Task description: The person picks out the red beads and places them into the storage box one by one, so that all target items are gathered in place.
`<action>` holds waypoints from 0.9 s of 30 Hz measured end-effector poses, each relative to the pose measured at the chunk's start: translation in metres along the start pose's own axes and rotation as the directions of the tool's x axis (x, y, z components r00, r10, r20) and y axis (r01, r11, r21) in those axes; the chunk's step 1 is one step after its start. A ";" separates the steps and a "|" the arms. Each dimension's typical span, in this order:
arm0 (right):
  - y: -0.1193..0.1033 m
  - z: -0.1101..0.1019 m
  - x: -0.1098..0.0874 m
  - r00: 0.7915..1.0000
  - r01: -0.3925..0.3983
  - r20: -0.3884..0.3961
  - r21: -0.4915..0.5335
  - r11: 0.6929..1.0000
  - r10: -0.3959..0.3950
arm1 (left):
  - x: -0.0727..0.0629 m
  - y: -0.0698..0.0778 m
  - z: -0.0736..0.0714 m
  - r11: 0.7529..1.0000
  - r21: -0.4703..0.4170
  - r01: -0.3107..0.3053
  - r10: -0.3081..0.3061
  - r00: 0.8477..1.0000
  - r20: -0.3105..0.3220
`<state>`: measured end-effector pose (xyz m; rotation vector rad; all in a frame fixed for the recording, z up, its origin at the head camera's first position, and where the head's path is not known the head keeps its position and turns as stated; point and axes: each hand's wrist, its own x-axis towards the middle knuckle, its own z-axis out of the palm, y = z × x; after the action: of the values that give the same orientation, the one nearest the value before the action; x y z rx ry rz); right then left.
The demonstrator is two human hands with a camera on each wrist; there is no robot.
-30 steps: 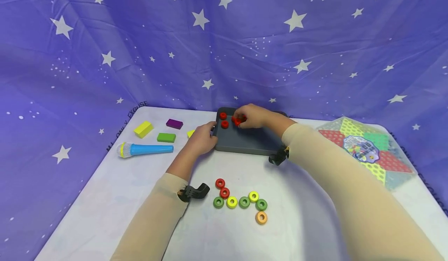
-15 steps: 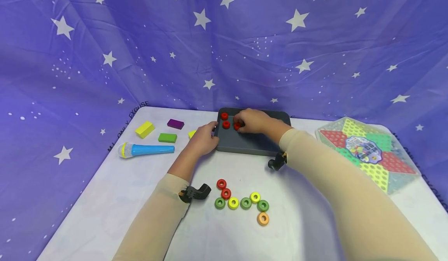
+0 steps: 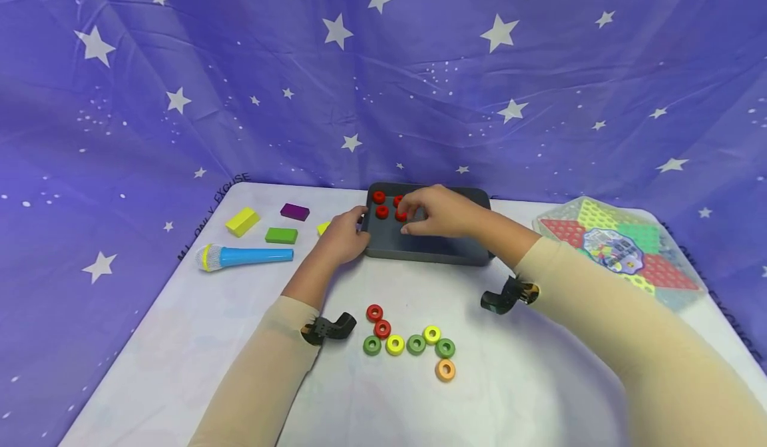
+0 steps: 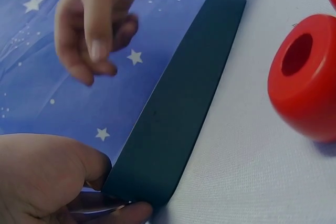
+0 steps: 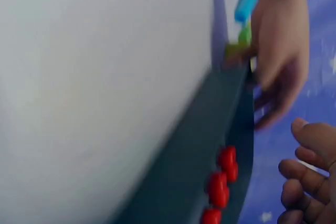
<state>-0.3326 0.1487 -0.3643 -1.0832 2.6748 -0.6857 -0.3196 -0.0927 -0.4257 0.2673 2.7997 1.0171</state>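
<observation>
My left hand [image 3: 341,237] grips the left side of a dark grey tray [image 3: 443,248] at the back of the table. In the left wrist view, its thumb and fingers bend around the end of the tray wall [image 4: 173,98]. Over the tray, my right hand [image 3: 442,212] hovers with loosely bent fingers and holds nothing. Several red rings sit in the tray's left part; one red ring [image 3: 379,197] is at the back left corner. Another red ring [image 3: 400,216] lies partly hidden beside my right fingertips.
In front of the tray lie loose rings, among them a red ring [image 3: 382,329], a yellow ring [image 3: 395,354] and an orange ring [image 3: 445,378]. At left are a toy microphone [image 3: 252,256] and coloured blocks, including a green block [image 3: 281,236]. A hexagonal game board [image 3: 665,270] lies right.
My right hand has let go of the red rings and drawn back slightly right, its fingers parting. More of the rings now shows. The left hand stays on the tray.
</observation>
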 end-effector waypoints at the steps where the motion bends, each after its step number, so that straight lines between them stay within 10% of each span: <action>1: -0.006 0.005 -0.006 1.000 0.020 0.012 0.020 1.000 -0.020 | 0.000 0.000 0.000 1.000 0.001 -0.001 0.001 1.000 0.000; 11: -0.045 0.074 -0.040 0.955 0.220 0.193 0.042 0.975 -0.224 | 0.000 -0.001 -0.001 1.000 0.011 -0.023 0.023 1.000 0.004; 18: -0.057 0.087 -0.033 0.896 0.359 0.270 0.022 0.933 -0.351 | 0.000 -0.002 -0.002 1.000 0.010 -0.026 0.026 1.000 0.008; 27: -0.055 0.091 -0.031 0.892 0.369 0.277 0.007 0.929 -0.356 | 0.001 -0.002 -0.001 1.000 0.013 -0.021 0.021 1.000 0.005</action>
<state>-0.2468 0.1042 -0.4186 -1.5873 2.2852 -0.4845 -0.3208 -0.0946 -0.4262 0.3004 2.8066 1.0012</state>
